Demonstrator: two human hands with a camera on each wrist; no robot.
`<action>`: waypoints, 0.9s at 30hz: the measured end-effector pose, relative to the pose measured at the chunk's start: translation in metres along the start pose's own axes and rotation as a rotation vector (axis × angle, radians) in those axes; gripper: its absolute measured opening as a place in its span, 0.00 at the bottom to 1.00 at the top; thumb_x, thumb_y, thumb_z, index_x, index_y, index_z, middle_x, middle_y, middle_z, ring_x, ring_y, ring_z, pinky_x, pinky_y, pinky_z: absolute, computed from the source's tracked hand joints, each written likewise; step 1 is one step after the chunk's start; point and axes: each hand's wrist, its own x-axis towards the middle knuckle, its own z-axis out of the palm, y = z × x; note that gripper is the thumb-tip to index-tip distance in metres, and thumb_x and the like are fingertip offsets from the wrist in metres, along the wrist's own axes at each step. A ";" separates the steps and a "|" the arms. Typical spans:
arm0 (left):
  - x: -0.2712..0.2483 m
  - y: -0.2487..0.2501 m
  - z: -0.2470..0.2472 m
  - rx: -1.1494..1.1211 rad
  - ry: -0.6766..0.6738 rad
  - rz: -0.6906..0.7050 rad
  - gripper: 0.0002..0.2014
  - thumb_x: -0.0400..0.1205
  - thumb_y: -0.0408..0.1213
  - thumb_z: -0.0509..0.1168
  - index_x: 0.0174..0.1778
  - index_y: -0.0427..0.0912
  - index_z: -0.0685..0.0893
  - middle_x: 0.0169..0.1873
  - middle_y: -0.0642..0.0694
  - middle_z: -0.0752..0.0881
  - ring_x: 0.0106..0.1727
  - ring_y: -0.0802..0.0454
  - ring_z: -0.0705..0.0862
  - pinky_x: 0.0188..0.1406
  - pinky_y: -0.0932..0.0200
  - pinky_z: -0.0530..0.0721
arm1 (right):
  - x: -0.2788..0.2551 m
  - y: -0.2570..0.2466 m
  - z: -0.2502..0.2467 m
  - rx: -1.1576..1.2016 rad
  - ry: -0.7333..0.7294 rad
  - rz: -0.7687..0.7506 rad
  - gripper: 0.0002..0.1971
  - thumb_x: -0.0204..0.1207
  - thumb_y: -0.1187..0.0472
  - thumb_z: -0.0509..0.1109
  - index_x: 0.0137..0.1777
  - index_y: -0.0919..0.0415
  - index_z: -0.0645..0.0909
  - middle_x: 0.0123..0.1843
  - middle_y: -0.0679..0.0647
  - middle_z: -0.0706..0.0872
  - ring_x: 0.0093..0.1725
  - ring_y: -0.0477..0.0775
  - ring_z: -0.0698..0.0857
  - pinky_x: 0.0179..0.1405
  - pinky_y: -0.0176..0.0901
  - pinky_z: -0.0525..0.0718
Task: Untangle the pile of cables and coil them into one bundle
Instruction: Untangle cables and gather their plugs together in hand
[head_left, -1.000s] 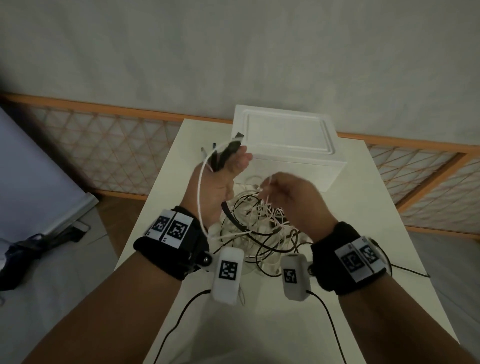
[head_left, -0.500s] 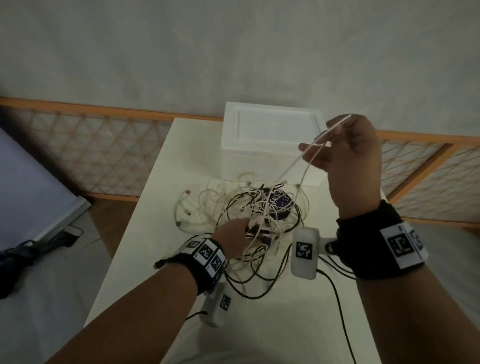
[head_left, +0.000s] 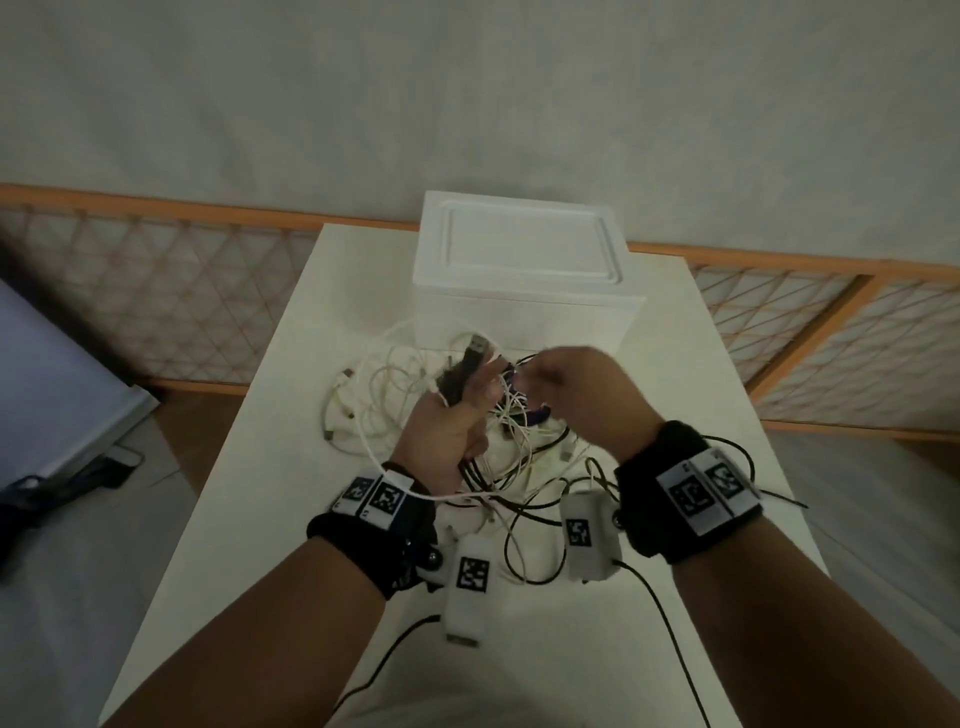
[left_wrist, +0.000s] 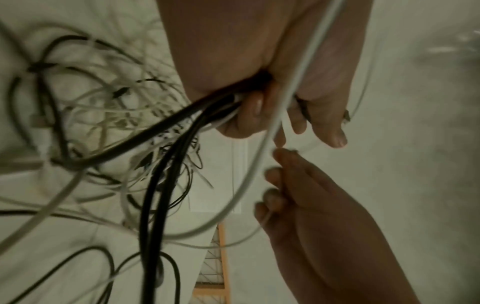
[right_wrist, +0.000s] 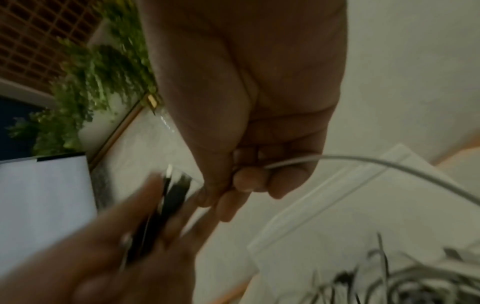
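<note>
A tangle of white and black cables (head_left: 400, 410) lies on the white table (head_left: 727, 415) in front of a white box. My left hand (head_left: 467, 395) is raised over the pile and grips a bunch of black and white cables (left_wrist: 197, 115), with black USB plugs (head_left: 474, 354) sticking up past its fingers. My right hand (head_left: 540, 379) is right beside the left fingertips and pinches one thin white cable (right_wrist: 337, 159) between thumb and fingers. This white cable (left_wrist: 272, 131) loops past my left palm down toward the wrist.
The closed white foam box (head_left: 524, 280) stands at the table's far side, just behind the pile. A lattice fence (head_left: 156, 291) and wall lie beyond. Black leads (head_left: 670, 613) from my wrist cameras trail across the near part of the table.
My right hand has come down from high on the right to meet the left hand. My left hand has risen off the pile with the cable bunch and plugs.
</note>
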 end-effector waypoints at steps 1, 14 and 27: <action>-0.001 0.001 0.005 0.085 -0.029 0.029 0.16 0.73 0.42 0.73 0.56 0.49 0.89 0.34 0.48 0.79 0.20 0.57 0.62 0.19 0.63 0.59 | -0.001 0.002 0.007 -0.036 -0.074 -0.011 0.07 0.75 0.62 0.69 0.36 0.56 0.84 0.29 0.44 0.83 0.28 0.38 0.80 0.33 0.32 0.75; -0.011 0.068 -0.038 0.073 0.542 0.246 0.09 0.88 0.38 0.56 0.45 0.49 0.81 0.28 0.56 0.77 0.16 0.62 0.67 0.12 0.69 0.66 | -0.023 0.076 -0.030 -0.266 -0.244 0.043 0.10 0.79 0.59 0.67 0.36 0.55 0.75 0.30 0.42 0.73 0.40 0.50 0.74 0.35 0.40 0.63; -0.037 0.030 -0.041 0.886 0.490 0.149 0.06 0.77 0.37 0.73 0.48 0.49 0.85 0.39 0.58 0.85 0.46 0.60 0.81 0.47 0.67 0.73 | -0.051 0.147 -0.111 -0.271 0.117 0.535 0.13 0.80 0.59 0.65 0.61 0.59 0.83 0.63 0.60 0.85 0.60 0.61 0.81 0.59 0.51 0.77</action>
